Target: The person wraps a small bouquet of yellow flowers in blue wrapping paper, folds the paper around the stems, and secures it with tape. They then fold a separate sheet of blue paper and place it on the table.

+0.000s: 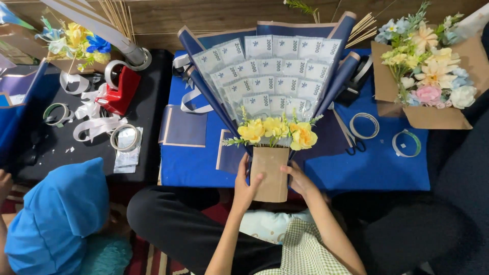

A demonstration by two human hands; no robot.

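both hands are wrapping the brown paper sleeve (269, 173) around the foot of a banknote bouquet (275, 76) that lies on the blue cloth (377, 168) in front of the person; it looks like the step of closing the handle wrap. the left hand (246, 184) lies flat on the sleeve's left edge with fingers together and thumb over the front, and the right hand (300, 179) curls its fingers around the right edge. the next move seems to call for holding the fold tight and square under the yellow flowers (277, 131). the stems inside the sleeve are hidden, its back seam cannot be seen, and the scissors (353, 140) are partly covered by navy wrapping paper (338, 71)
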